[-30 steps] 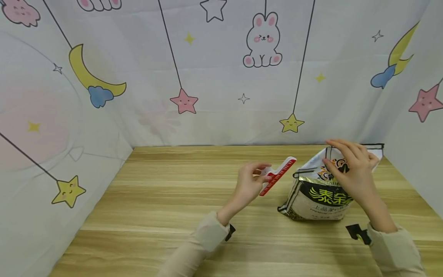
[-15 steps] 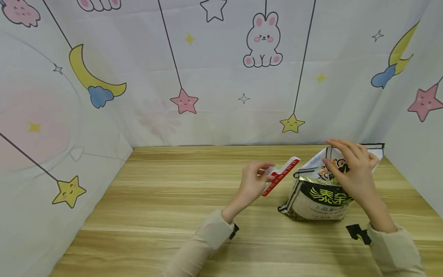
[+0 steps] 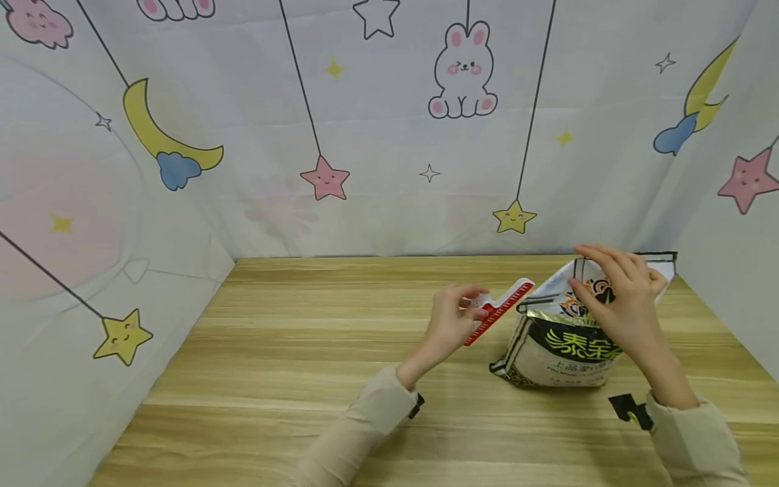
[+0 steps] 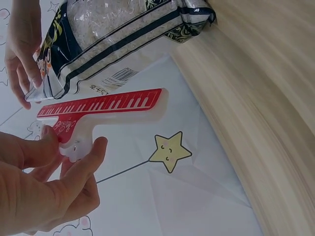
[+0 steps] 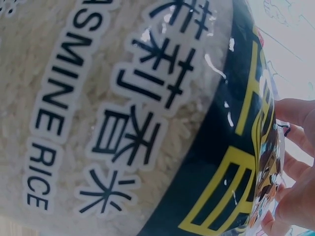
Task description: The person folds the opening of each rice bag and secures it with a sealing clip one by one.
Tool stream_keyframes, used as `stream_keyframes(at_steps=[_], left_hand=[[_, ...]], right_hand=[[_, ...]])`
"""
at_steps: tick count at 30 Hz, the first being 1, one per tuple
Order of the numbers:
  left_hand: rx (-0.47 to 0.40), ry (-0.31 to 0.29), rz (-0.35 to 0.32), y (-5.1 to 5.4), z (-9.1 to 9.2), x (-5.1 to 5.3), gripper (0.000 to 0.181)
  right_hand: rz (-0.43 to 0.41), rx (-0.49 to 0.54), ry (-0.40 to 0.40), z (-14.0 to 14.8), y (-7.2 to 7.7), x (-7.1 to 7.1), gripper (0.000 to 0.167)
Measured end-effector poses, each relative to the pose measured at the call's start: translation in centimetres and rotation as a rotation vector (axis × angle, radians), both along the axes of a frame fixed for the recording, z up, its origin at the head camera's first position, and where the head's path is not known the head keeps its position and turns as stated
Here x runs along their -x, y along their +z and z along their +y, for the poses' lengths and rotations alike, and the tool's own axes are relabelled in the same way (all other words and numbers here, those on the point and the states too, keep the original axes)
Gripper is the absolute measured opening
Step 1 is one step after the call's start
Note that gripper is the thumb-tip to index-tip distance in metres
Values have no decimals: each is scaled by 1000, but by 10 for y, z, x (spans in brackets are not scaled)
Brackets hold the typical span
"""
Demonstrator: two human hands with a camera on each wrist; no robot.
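Observation:
The left hand (image 3: 450, 318) pinches a red and white clip (image 3: 500, 312) by its handle; in the left wrist view the clip (image 4: 108, 104) has a long red bar with white marks. It is held just left of a rice bag (image 3: 569, 352), apart from the print panel. The right hand (image 3: 629, 304) grips the bag's folded top edge between thumb and fingers. Seen from the right wrist, the bag (image 5: 147, 118) fills most of the view, with the right hand (image 5: 295, 172) at its top. The bag stands upright on the table.
The wooden table (image 3: 292, 379) runs back to a white cloth wall (image 3: 389, 122) printed with stars, a moon and a rabbit. More printed cloth stands along the left and right sides. A dark strap piece (image 3: 631, 411) is at the right wrist.
The left hand has moved a little to the right with the clip, bringing it closer to the bag's top left corner. The right hand and the bag have stayed in place.

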State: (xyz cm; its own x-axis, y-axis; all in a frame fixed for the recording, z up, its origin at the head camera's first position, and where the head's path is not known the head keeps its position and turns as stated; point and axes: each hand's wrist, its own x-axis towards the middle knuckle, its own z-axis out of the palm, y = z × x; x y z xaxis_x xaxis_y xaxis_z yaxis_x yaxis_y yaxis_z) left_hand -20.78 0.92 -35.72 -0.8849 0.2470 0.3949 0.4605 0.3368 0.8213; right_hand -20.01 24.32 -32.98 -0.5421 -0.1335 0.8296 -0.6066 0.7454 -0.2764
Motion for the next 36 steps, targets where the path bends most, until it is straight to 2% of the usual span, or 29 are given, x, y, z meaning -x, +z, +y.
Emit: stream_keyframes(at_steps=[10,15,19,28,36], left_hand=[[47,4,89,-5,4,1,31],[87,8,132,-5,5,-1,37],[119,26,171,-4,6,-1,33],[141,51,193,-3,5,-1,30],[132,22,202,-1,5,-4,36]], right_hand=[[1,-4,1,0,1,0,39],[-10,-15,4,1,2,0,41],[-14,-13,1,1,1,-1,41],[-11,-8,-1,1,0,-1,42],[-6,-3,1,1,0,0,41]])
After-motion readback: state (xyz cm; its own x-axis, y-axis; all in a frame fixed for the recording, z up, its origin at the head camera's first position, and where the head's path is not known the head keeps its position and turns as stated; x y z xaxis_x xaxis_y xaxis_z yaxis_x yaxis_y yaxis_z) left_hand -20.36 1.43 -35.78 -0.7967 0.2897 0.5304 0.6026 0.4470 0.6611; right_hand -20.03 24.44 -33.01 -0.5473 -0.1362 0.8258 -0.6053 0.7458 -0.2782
